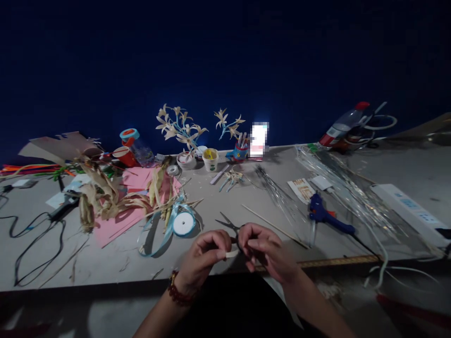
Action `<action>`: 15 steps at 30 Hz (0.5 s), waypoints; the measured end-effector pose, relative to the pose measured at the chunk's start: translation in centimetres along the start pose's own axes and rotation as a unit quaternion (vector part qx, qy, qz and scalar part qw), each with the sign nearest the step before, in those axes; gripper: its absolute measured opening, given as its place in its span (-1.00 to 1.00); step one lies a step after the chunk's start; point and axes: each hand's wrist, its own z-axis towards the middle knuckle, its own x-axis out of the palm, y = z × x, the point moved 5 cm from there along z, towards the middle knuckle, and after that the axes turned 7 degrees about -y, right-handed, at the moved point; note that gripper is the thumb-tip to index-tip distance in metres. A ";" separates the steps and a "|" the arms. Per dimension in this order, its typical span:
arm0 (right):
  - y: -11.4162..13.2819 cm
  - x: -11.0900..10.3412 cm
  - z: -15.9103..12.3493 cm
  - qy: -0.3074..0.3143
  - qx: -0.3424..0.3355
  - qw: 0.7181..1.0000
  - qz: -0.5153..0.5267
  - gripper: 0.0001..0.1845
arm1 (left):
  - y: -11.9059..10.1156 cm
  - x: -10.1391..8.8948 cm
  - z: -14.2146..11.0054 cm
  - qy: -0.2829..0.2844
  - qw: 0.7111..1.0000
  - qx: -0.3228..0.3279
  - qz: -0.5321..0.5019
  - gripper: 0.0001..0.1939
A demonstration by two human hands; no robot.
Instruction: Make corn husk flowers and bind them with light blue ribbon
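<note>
My left hand (pixel 206 256), with a beaded bracelet at the wrist, pinches a short pale strip (pixel 231 254), which looks like corn husk, between thumb and fingertips. Close beside it, my right hand (pixel 266 246) has its fingers curled together; what they hold, if anything, is hidden. Behind both hands lie dark scissors (pixel 229 224) with parted blades, their handles partly covered by my fingers. To the left is a roll of light blue ribbon (pixel 183 224) with a loose loop. A thin stick (pixel 275 225) lies beyond my right hand.
Dried corn husks (pixel 102 192) lie over pink paper (pixel 116 227) at left. Pale husk flowers (pixel 181 124) stand at the back near a small tub (pixel 210 160) and a lit phone (pixel 259 139). At right are a blue glue gun (pixel 327 216), thin wires (pixel 278 192) and a power strip (pixel 410 211).
</note>
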 end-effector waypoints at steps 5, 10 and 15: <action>-0.2 0.5 0.1 0.043 -0.023 0.989 -0.142 -0.72 | 0.2 -0.6 -0.1 0.003 0.999 -0.019 0.033 -0.82; -0.6 0.5 0.8 0.073 -0.020 0.975 -0.209 -0.67 | 0.3 -1.6 -0.1 0.005 0.999 -0.025 0.034 -0.80; 2.0 -0.4 4.8 0.034 -0.131 0.926 -0.352 -0.71 | 0.0 -4.1 0.8 -0.077 0.991 0.046 0.103 -0.80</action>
